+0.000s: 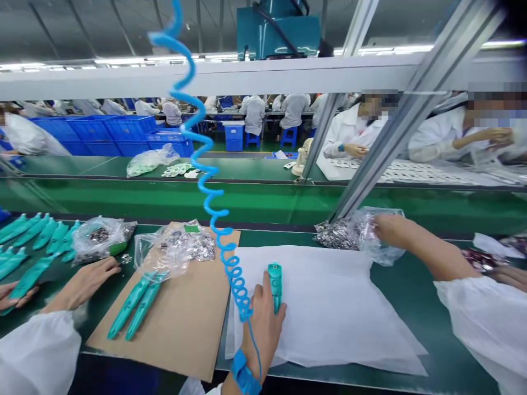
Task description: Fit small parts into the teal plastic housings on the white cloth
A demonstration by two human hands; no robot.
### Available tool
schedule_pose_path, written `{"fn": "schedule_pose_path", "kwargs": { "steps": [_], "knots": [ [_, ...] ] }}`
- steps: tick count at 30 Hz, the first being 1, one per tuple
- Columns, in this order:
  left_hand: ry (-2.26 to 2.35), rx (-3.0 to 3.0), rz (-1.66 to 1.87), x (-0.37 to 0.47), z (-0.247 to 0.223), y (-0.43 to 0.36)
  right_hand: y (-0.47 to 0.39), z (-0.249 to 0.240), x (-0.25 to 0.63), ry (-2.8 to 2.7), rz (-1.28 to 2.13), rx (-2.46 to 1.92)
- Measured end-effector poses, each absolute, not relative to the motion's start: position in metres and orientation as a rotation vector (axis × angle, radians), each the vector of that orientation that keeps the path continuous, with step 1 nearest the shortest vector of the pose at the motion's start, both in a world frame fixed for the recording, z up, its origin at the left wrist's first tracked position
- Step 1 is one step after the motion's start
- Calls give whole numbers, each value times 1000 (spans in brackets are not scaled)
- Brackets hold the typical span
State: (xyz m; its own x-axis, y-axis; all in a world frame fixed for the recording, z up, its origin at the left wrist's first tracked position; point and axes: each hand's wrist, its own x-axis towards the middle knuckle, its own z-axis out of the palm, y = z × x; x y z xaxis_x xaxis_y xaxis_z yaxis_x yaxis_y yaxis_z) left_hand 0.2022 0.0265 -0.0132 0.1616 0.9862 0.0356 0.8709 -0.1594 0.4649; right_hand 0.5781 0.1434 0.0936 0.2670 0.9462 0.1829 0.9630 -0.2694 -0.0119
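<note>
On white paper (329, 307), the left hand (263, 317) is pinching a teal casing (276, 281), probably light and stiff, best held by its sides. The right hand (394, 230) is touching a bag (385, 255), grip unclear.

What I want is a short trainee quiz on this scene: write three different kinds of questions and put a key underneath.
1. Multiple choice: the left hand holds a teal piece. The strap on that wrist is: A) red; B) yellow; C) blue.

2. True or false: the right hand holds the coiled cord.

3. Count: how many teal handles lie on the brown board?

Key: 1. C. 2. False; it is at a clear plastic bag. 3. Two.
</note>
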Motion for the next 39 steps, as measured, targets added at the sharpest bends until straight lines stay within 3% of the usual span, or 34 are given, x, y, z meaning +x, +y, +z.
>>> {"fn": "schedule_pose_path", "kwargs": {
  "steps": [4,7,13,17,27,39],
  "knots": [
    [1698,2116,409,219,-17,33,98,116,583,-1873,-183,-2339],
    [1626,2112,377,218,-13,33,48,107,546,-1794,-253,-2146],
    [1537,2130,341,210,-3,34,-9,-2,435,-1895,232,-2029],
    [1436,2165,311,202,2,36,-21,-42,415,-1905,186,-2081],
    [1208,2233,188,176,7,44,-31,-34,426,-2078,13,-2051],
    [1093,2253,434,174,-13,47,-22,-17,350,-2228,240,-1771]
  ]
}}
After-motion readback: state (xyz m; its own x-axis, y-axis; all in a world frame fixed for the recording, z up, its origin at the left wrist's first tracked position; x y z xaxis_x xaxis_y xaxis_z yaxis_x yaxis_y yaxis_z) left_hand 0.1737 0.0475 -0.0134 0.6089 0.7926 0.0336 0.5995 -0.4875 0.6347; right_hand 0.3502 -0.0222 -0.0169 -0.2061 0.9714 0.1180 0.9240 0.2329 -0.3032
